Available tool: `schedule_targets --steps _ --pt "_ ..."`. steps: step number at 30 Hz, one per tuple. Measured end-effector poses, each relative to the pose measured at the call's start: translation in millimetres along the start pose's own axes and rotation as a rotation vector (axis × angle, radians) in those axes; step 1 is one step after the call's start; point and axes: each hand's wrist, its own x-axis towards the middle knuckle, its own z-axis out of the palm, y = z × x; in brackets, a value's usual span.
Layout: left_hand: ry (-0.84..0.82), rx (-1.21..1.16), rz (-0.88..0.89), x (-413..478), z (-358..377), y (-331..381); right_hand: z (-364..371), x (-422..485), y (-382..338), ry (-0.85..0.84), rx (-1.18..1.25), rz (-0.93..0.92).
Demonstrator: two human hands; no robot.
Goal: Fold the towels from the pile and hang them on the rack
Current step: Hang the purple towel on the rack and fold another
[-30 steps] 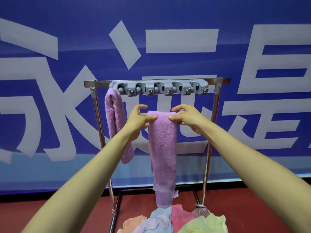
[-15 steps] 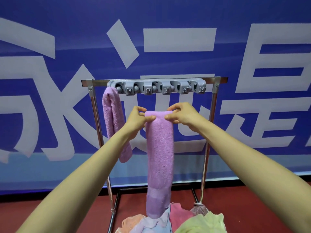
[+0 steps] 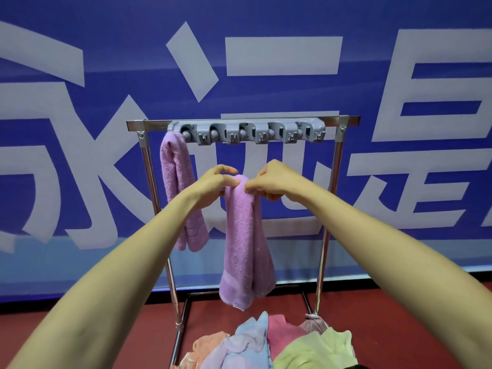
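Note:
A long purple towel (image 3: 243, 243) hangs in mid-air, folded lengthwise and bunched narrow at its top. My left hand (image 3: 211, 183) and my right hand (image 3: 274, 181) pinch that top close together, below the grey hook bar (image 3: 246, 131) of the metal rack (image 3: 335, 166). Another purple towel (image 3: 177, 187) hangs from the bar's leftmost hook. The pile of towels (image 3: 269, 344) lies on the floor under the rack, with orange, light blue, pink and green ones showing.
The rack stands close in front of a blue banner wall (image 3: 80, 155) with large white characters. Its chrome legs and base bars (image 3: 181, 315) sit on the dark red floor (image 3: 106, 331). Several hooks on the bar hold nothing.
My hands have come closer together, so the flat towel top is now bunched into a narrow fold. The towel's lower end has lifted off the pile.

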Motion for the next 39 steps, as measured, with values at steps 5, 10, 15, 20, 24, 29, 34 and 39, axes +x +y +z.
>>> schedule_targets --steps 5,10,15,20,24,29,34,39 --pt "-0.036 -0.055 0.023 -6.3 4.8 3.8 -6.5 -2.8 0.6 -0.174 0.058 -0.018" --pt "-0.147 -0.074 0.04 -15.4 -1.5 8.6 -23.8 6.2 11.2 -0.254 0.138 -0.017" --pt "-0.189 0.001 0.045 -15.6 -12.9 22.8 -4.8 20.8 14.0 -0.286 0.275 -0.131" --pt "-0.126 0.012 0.043 -18.3 -31.4 31.5 5.0 29.1 -0.2 -0.343 0.399 -0.159" --pt "-0.112 -0.013 0.014 -22.6 -46.8 27.8 12.2 40.4 -9.0 -0.347 0.354 -0.195" --pt "-0.203 0.082 -0.006 -23.0 -65.3 17.6 20.6 49.6 -19.4 -0.39 0.204 -0.202" --pt "-0.256 0.115 -0.081 -20.7 -64.9 7.0 17.3 52.0 -22.6 -0.488 0.118 -0.206" --pt "-0.297 0.055 -0.131 -25.7 -57.5 4.4 12.6 49.3 -22.6 -0.495 0.118 -0.259"
